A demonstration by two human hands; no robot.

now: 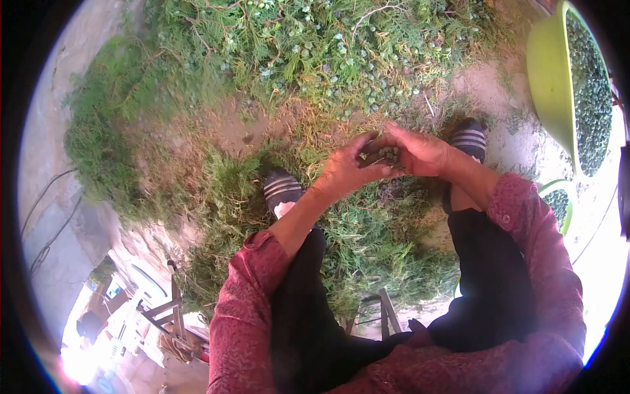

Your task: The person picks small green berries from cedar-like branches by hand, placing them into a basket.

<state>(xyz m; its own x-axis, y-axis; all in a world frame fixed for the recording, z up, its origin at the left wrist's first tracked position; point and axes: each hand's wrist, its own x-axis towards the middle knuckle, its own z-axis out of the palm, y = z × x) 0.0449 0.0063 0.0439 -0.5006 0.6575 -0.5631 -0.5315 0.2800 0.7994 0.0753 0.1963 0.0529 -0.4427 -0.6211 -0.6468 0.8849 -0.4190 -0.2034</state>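
My left hand (354, 164) and my right hand (420, 151) meet above the ground, between my two striped slippers. Both hands have curled fingers and cup around a small cluster of green berries (390, 155), which shows mostly inside my right hand. The fingers of my left hand reach the same cluster; whether they grip any of it is hard to make out. Below and around the hands lie cut evergreen sprigs (374, 230). A larger heap of leafy branches with pale berries (295, 52) spreads beyond them.
A lime-green basin (551, 85) full of small green berries stands at the upper right, with a smaller green container (569, 209) below it. At the lower left are a wooden frame (176, 305) and other items. Cables (49, 243) lie on the left floor.
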